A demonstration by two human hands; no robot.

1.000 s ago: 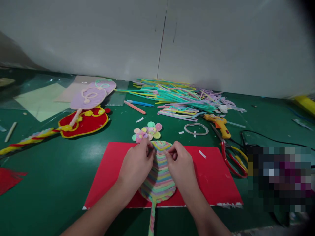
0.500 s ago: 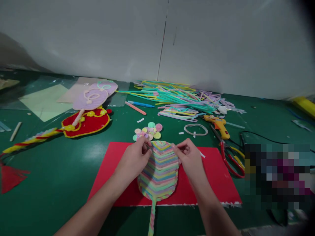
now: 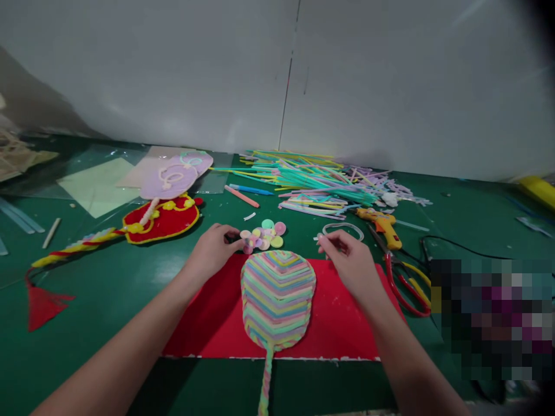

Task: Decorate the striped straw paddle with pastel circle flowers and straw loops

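Note:
A pastel chevron-striped fan (image 3: pixel 277 300) made of fuzzy stems lies flat on a red board (image 3: pixel 347 323), its twisted handle pointing towards me. My left hand (image 3: pixel 217 248) is beside a small pile of pastel discs (image 3: pixel 262 237) beyond the fan. Its bent fingers and thumb reach the pile's left edge with a gap between them. To the right of the fan, my right hand (image 3: pixel 347 254) has thumb and fingers pinched together at a small white scrap (image 3: pixel 316 238), in front of a clear coiled ring (image 3: pixel 355 230). Neither hand touches the fan.
Fuzzy stems (image 3: pixel 299 176) are heaped by the wall. An orange glue gun (image 3: pixel 381 225) and red-and-yellow-handled pliers (image 3: pixel 401 283) lie to the right. On the left are a red fan (image 3: pixel 169 225) and a lilac piece (image 3: pixel 169 179). Two pens (image 3: pixel 243 195) lie mid-table.
Both hands have let go of the fan's top edge. My left hand has moved left to the discs, and my right hand has moved right and forward to the white scrap.

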